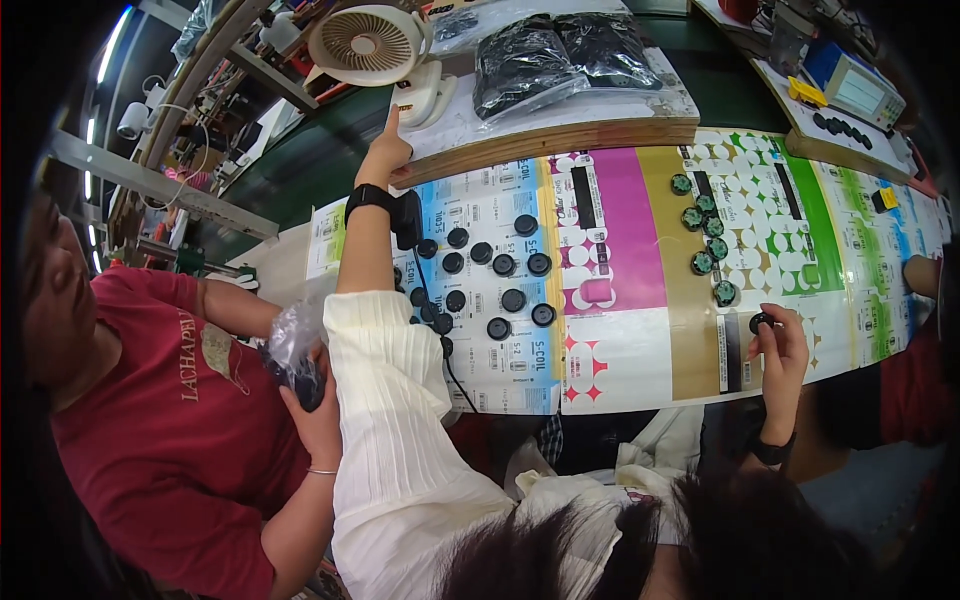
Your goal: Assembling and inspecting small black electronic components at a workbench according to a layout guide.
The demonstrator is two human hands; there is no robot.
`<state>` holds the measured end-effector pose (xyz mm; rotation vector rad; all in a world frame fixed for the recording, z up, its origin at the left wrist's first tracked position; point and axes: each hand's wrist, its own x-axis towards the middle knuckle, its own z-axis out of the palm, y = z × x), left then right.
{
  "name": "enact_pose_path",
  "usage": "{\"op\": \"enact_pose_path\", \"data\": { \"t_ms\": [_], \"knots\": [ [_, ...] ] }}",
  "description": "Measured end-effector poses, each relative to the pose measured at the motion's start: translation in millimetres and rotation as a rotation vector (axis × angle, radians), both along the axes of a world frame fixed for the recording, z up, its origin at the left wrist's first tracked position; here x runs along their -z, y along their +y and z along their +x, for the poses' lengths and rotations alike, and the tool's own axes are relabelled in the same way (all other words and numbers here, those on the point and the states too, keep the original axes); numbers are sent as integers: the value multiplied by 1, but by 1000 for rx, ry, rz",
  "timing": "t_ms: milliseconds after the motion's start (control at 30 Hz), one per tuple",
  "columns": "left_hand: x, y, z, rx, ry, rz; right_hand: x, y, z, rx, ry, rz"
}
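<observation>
My left hand point(387, 150) reaches far forward with its index finger stretched out, the fingertip on the base of a white desk fan point(428, 97). It holds nothing. At the right, my right hand point(786, 345) pinches a small round black cap-like part point(760, 321) just above the printed sheet covering the table point(630, 345). Beyond that hand, several round parts with green tops point(702, 262) lie in a loose line. Several plain round black parts point(503, 264) are scattered on the sheet in the middle, to the right of my left sleeve.
Clear bags of black parts point(560, 65) rest on a raised wooden board point(560, 140) at the back. A black cable point(457, 375) runs by my left sleeve. A co-worker in red point(170, 430) at the left holds a clear bag point(297, 345). A screened instrument point(850, 85) stands back right.
</observation>
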<state>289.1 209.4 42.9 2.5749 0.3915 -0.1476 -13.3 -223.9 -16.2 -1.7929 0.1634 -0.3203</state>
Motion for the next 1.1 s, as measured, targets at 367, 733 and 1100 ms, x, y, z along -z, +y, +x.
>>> {"op": "enact_pose_path", "data": {
  "t_ms": [367, 733, 1100],
  "knots": [
    [-11, -100, -135, 379, -416, -629, -30, 48, 19, -205, -8, -50],
    [-23, -179, -280, 319, -196, -1314, -71, 95, 27, -453, -535, -157],
    [-6, -180, -308, 299, -217, -1568, -59, 93, 12, -373, -702, -444]
  ]
}}
